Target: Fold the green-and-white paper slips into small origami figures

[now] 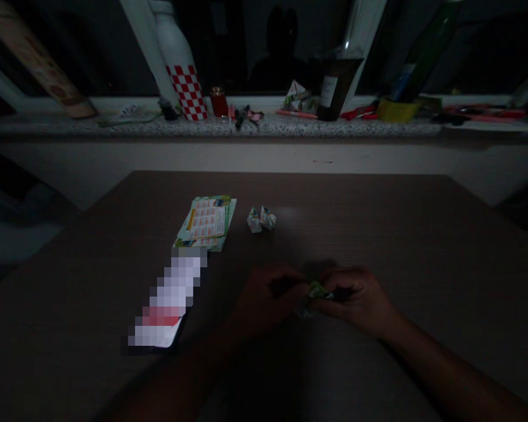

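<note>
Low over the table, a small folded piece of green and white printed paper (318,290) is between my two hands. My right hand (363,299) pinches its right side between thumb and fingers. From the left, the closed fingertips of my left hand (268,296) meet the paper's other edge. Dim light hides the exact folds. Beyond my hands sits a small folded paper piece (261,219) with two pointed lobes, printed in green, white and red. Left of it lies a loose stack of printed paper slips (207,223).
A phone (169,305) with a lit, blurred screen lies left of my hands on the brown table (378,223). Behind the table, a speckled sill (273,128) carries a red-checkered white bottle (185,76), a small red jar (219,102), a dark bottle (334,88) and folded paper (297,97).
</note>
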`<action>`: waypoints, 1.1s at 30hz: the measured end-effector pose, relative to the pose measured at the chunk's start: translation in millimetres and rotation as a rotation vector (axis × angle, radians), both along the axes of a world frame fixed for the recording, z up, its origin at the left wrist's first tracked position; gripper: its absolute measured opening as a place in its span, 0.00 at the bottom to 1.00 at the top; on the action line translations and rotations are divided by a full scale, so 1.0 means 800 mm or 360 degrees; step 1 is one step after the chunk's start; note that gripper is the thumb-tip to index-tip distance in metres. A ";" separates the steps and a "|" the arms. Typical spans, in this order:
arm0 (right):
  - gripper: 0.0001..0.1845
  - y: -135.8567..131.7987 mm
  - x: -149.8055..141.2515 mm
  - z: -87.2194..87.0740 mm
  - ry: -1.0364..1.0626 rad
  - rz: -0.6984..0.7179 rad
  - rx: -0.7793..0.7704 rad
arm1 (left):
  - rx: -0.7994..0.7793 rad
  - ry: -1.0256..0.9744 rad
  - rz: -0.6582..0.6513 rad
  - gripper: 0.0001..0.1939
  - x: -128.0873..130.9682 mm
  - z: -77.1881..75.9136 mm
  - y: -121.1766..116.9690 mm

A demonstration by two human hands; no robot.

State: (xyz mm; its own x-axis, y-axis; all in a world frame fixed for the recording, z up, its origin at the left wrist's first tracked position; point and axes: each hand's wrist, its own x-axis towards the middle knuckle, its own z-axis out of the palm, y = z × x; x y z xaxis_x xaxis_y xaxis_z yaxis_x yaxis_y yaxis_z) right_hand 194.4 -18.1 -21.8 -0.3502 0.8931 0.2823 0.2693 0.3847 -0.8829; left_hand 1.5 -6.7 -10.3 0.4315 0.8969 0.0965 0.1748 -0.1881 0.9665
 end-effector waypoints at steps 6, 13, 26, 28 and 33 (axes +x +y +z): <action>0.07 -0.003 -0.001 0.003 -0.0034 -0.0066 0.0057 | -0.0269 -0.0015 0.0042 0.08 0.005 -0.002 -0.001; 0.05 -0.007 -0.007 0.012 0.0059 -0.0283 -0.0008 | -0.0447 -0.0154 0.0150 0.05 0.005 0.000 0.003; 0.12 -0.006 -0.011 0.008 0.0364 -0.0349 -0.0202 | -0.0552 -0.0239 0.0232 0.06 0.008 -0.002 0.002; 0.12 -0.006 -0.011 0.008 0.0356 -0.0359 -0.0201 | -0.0538 -0.0247 0.0224 0.06 0.007 -0.003 0.002; 0.12 -0.007 -0.012 0.010 0.0382 -0.0329 -0.0227 | -0.0537 -0.0276 0.0220 0.07 0.008 -0.005 0.003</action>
